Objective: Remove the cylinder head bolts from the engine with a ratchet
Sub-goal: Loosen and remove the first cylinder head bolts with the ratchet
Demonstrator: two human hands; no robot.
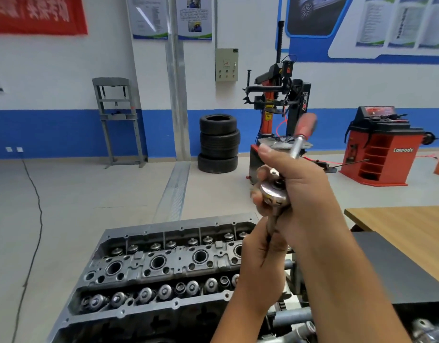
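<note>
Head view: at centre right of the frame the right hand [300, 184] wraps round the head of the ratchet [275, 190], whose red-gripped handle slants up and away toward the upper right. Just below it, the left hand [259, 263] pinches the thin dark extension bar [271, 230] hanging from the ratchet head, its long axis near upright. The engine [149, 268] fills the lower left of the frame, lying below and left of both hands, the tool held clear above it. The left hand is nearer the engine. No bolts can be told apart. A wooden tabletop [406, 224] sits at right.
</note>
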